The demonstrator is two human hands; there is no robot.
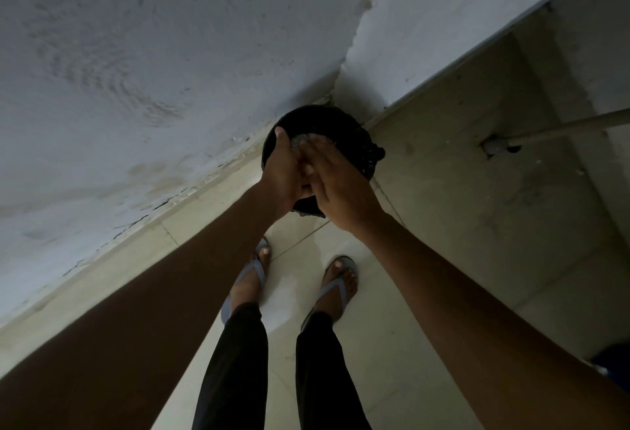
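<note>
Both hands met just above the black bucket (344,126): the left hand (283,167) curled round a grey wad (303,139), the right hand (341,191) pressing it with straight fingers. Wringing seemed midway, the wad not yet released.

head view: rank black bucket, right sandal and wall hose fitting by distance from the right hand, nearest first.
1. black bucket: right under the right hand, in the wall corner.
2. right sandal: on the floor tiles, back toward the person.
3. wall hose fitting: off to the right, low on the side wall.
</note>
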